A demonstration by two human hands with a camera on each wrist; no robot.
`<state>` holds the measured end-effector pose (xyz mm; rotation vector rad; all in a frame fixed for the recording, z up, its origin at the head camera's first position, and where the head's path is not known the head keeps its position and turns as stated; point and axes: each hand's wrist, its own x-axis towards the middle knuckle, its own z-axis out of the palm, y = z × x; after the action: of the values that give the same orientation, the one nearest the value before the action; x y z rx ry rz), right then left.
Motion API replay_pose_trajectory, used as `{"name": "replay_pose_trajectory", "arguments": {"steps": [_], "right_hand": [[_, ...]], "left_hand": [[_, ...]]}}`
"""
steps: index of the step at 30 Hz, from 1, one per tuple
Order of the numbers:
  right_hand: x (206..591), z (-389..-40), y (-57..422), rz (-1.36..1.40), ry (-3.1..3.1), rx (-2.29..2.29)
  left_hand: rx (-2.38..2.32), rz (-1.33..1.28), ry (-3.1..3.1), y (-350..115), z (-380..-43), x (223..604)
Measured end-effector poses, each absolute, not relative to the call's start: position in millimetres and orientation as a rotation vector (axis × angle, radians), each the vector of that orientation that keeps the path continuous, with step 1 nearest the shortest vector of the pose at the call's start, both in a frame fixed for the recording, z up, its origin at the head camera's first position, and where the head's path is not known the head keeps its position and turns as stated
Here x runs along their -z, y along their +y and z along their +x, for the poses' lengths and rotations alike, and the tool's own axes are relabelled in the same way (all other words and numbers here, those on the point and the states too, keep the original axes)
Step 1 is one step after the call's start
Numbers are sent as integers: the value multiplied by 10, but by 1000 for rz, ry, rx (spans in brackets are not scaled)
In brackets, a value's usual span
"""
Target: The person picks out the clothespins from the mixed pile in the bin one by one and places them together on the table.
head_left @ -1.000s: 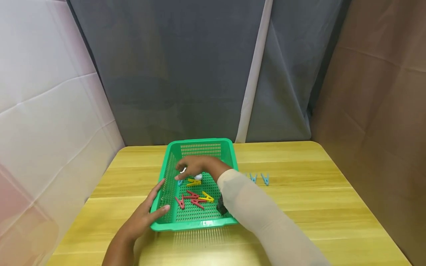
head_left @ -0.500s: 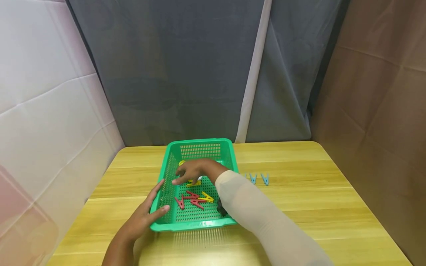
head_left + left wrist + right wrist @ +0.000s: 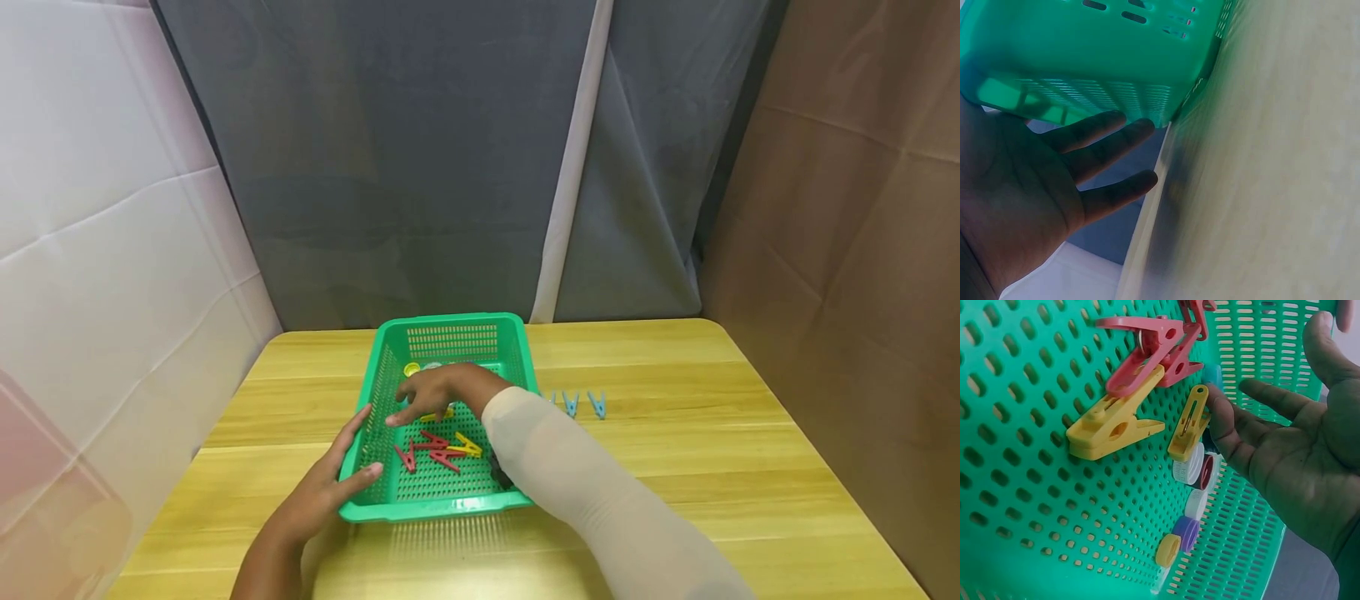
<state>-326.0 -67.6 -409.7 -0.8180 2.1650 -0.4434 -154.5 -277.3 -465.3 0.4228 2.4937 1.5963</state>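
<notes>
The left hand (image 3: 322, 492) rests at the near left corner of a green perforated plastic basket (image 3: 450, 506). Its thumb lies over the rim, and its fingers stretch straight along the outside. Inside the basket is the right hand (image 3: 435, 392), palm sideways with thumb and fingers apart in the right wrist view. Its fingertips are right at the end of a yellow clothespin (image 3: 1189, 425); a light blue clip-like piece (image 3: 1213, 375) shows behind, partly hidden. Another yellow clothespin (image 3: 467, 446) lies nearer the front with several red clothespins (image 3: 446, 459).
Several bottle caps, among them a yellow cap (image 3: 1168, 550), a purple cap (image 3: 1185, 533) and a white cap (image 3: 1189, 464), lie toward the basket's far end. Light blue clothespins (image 3: 597, 405) stand in a row on the wooden table (image 3: 712, 467), right of the basket.
The right hand has shifted slightly toward the near side of the basket, uncovering the yellow cap behind it and covering more of the yellow clothespin. The left hand has stayed put.
</notes>
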Motion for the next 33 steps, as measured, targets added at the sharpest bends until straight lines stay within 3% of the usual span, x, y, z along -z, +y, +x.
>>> {"name": "replay_pose_trajectory", "arguments": {"steps": [15,33], "right_hand": [[4093,-3268,-733,-873,2256,261],[4039,-3312,-648,-912,2386,532]], "left_hand": [[-1588,414,2502,-2768,-1546,4637],[-1608,374,2482,-2756,-1559,4670]]}}
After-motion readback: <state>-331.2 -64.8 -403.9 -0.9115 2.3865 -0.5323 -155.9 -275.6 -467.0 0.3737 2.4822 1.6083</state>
